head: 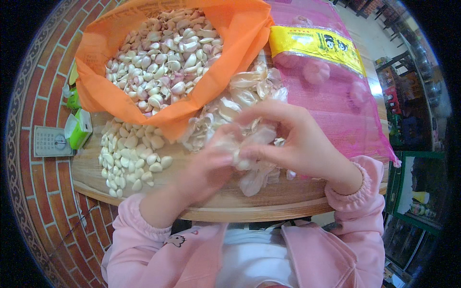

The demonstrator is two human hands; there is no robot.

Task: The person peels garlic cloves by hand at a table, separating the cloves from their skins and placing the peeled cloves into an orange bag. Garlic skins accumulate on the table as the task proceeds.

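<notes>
My left hand [212,165], blurred by motion, grips a piece of white garlic [242,164] with loose papery skin around it. From the other side, my right hand [299,140] pinches the same garlic between thumb and fingers. Whether it is one clove or several joined, I cannot tell. Both hands are above a heap of dry garlic skins [230,108] on the wooden table [212,205]. Peeled cloves [133,158] lie in a spread pile to the left. Beyond them, unpeeled cloves [169,61] fill a wide-mouthed orange bag [230,68].
A pink mesh bag [324,118] with a yellow label band holds several whole garlic bulbs [317,71] on the right. A green tissue pack [81,127] stands at the table's left edge, near a calendar [54,141] by the brick wall [39,190]. Shelves with bottles are at far right.
</notes>
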